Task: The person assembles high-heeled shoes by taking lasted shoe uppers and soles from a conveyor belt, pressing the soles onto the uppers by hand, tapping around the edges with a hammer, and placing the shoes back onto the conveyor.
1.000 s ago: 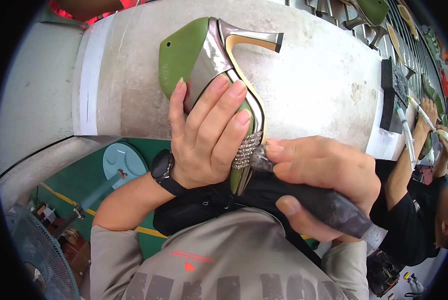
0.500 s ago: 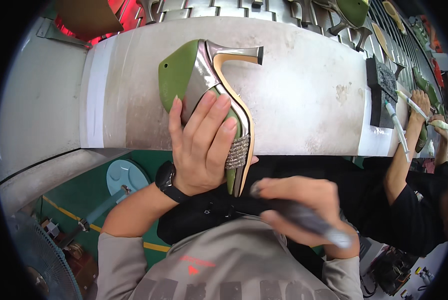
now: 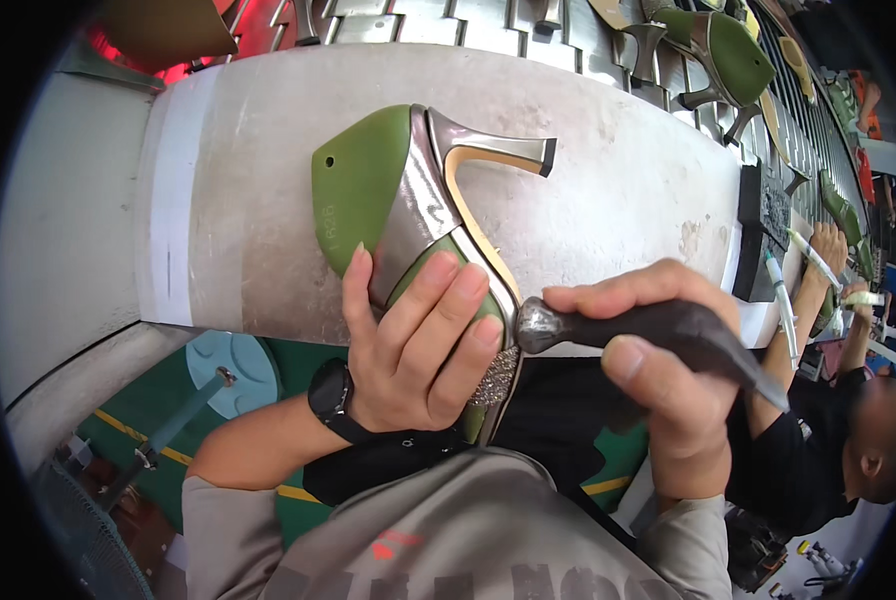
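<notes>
Right hand (image 3: 683, 400) clasps a dark tool (image 3: 683, 335), now back beside the shoe (image 3: 423, 215), seemingly touching.

Grey-taupe shirt (image 3: 528, 510) is worn, at 6 o'clock, loose folds over the chest. Small red print (image 3: 398, 545) is carried just past 6; large dark block print (image 3: 448, 588) is cut off by the lower edge. Left sleeve (image 3: 233, 535), 7 to 8 o'clock: same cloth, ended near the elbow. Right sleeve (image 3: 693, 535), 4 to 5: same cloth. Black watch (image 3: 328, 388), rounded case, is strapped to the left wrist at 8; strap (image 3: 353, 428) also black. Black cloth (image 3: 343, 465) is seen around 7, beyond the shirt; garment type can't be told.
</notes>
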Action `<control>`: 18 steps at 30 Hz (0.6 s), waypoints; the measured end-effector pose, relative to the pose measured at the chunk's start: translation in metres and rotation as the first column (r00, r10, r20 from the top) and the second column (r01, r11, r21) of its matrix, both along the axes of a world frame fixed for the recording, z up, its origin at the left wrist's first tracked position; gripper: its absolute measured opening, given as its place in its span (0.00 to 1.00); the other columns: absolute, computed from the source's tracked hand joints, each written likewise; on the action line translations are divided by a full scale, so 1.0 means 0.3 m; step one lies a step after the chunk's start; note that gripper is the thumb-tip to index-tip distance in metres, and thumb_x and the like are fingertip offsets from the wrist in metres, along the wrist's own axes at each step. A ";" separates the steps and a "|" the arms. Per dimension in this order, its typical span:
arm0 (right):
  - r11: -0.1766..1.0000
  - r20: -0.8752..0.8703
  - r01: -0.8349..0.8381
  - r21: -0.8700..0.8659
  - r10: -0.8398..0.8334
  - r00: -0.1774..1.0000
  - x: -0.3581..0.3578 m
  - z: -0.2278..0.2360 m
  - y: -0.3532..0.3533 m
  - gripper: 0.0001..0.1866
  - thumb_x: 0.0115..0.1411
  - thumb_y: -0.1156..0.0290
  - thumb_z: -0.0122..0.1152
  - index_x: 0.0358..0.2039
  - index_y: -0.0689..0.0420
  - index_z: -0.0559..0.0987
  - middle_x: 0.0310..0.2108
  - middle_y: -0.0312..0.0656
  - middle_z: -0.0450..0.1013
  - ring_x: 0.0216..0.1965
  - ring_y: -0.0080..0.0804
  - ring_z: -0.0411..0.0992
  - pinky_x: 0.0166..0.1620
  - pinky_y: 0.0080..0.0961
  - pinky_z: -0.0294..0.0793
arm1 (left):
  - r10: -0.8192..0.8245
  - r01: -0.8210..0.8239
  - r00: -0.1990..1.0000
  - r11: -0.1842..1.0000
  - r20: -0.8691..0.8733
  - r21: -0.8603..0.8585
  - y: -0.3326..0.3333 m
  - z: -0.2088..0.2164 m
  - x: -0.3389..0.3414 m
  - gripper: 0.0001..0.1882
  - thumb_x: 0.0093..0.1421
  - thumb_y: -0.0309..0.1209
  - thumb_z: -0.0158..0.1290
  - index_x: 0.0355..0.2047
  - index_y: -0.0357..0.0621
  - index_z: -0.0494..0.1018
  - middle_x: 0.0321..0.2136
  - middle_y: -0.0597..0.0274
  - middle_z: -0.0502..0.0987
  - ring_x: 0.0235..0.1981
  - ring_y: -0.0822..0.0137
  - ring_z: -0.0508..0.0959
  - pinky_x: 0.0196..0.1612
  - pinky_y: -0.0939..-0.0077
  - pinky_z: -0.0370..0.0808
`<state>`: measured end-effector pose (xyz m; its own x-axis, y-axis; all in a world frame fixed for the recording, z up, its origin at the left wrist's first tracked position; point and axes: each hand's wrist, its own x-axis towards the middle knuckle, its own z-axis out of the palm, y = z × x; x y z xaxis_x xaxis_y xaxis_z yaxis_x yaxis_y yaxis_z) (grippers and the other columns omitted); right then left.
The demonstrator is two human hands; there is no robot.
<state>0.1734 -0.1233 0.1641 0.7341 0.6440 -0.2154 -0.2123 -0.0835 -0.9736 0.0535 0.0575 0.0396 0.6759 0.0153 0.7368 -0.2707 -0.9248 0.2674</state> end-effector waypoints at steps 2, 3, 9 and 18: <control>0.969 -0.070 0.037 -0.242 -0.055 0.996 0.038 0.059 0.068 0.22 0.49 0.63 0.66 0.39 0.70 0.80 0.41 0.63 0.82 0.43 0.47 0.83 0.57 0.38 0.79 | -0.002 0.002 1.000 1.000 0.013 0.007 0.000 -0.012 -0.008 0.19 0.71 0.33 0.51 0.60 0.47 0.67 0.59 0.53 0.74 0.61 0.54 0.76 0.64 0.22 0.61; 0.961 -0.097 0.008 -0.277 -0.036 0.995 0.068 0.074 0.087 0.22 0.49 0.64 0.66 0.38 0.70 0.80 0.41 0.62 0.82 0.43 0.46 0.83 0.56 0.37 0.79 | -0.003 0.003 1.000 1.000 0.011 -0.005 -0.002 -0.014 -0.007 0.19 0.71 0.33 0.51 0.60 0.47 0.67 0.59 0.53 0.74 0.61 0.54 0.76 0.64 0.22 0.61; 0.976 0.015 -0.070 -0.208 0.075 0.997 0.123 0.017 0.214 0.17 0.61 0.66 0.65 0.45 0.67 0.80 0.41 0.50 0.83 0.28 0.27 0.76 0.33 0.23 0.77 | 0.012 -0.012 1.000 1.000 0.022 0.005 0.002 -0.026 -0.004 0.19 0.70 0.33 0.52 0.60 0.48 0.67 0.60 0.55 0.74 0.62 0.55 0.76 0.65 0.22 0.60; 0.980 0.144 0.201 -0.015 -0.196 0.970 0.181 0.019 0.197 0.21 0.73 0.56 0.48 0.39 0.65 0.75 0.37 0.59 0.80 0.17 0.28 0.75 0.20 0.18 0.75 | -0.065 0.072 0.995 0.993 -0.074 0.089 0.019 -0.020 -0.027 0.39 0.66 0.51 0.60 0.66 0.41 0.59 0.61 0.42 0.69 0.62 0.44 0.73 0.63 0.15 0.57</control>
<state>0.2278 -0.0643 0.1699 0.8710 0.4773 -0.1166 -0.0878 -0.0821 -0.9927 0.0453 0.0633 0.0334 0.7234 -0.0981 0.6834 -0.3178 -0.9261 0.2034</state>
